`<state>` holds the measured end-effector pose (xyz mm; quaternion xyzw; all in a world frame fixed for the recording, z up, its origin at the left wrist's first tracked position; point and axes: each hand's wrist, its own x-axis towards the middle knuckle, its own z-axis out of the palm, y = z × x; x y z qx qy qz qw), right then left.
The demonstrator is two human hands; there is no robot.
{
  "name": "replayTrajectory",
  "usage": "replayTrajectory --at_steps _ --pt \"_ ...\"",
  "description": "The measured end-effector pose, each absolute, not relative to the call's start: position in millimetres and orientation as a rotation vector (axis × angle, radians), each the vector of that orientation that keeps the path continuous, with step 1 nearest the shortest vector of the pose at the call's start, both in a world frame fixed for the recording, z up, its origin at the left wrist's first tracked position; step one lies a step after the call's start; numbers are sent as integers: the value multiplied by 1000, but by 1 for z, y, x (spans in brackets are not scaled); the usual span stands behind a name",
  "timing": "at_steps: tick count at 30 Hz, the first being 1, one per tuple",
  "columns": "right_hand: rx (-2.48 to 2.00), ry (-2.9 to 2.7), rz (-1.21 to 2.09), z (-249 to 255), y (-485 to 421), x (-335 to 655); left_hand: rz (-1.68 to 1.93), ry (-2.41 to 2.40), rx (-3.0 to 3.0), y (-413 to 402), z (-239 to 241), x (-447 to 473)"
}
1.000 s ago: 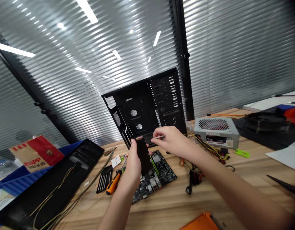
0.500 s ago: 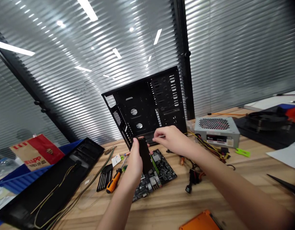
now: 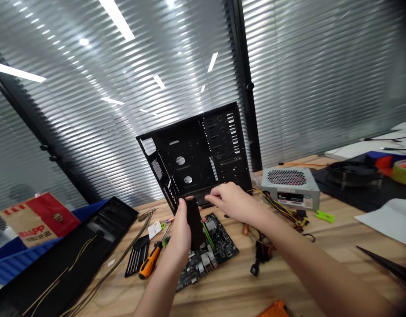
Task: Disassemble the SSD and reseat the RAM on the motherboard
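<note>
Left fingers [image 3: 182, 210] around a flat black case [image 3: 195, 225].

Motherboard [image 3: 224, 237] on the table [image 3: 229, 290], before the computer case [image 3: 199, 152], between screwdriver [image 3: 150, 260] (left) and power supply [image 3: 288, 187] (right, farther back)

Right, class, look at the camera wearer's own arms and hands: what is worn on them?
The left hand and right hand wear no gloves. The left forearm and right forearm are bare, with no watch, bracelet or sleeve visible. Rings can't be ruled out.
</note>
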<state>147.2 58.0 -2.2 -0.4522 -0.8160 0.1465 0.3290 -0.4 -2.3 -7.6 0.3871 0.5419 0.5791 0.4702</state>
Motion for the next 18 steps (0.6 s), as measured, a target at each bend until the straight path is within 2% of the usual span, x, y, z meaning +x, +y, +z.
replayTrajectory --at_steps 10,18 --pt "-1075 -2071 374 1 57 147 1403 1406 955 3 -14 -4" --pt "-1202 -2142 352 -7 61 144 1500 1288 986 19 -32 -15"
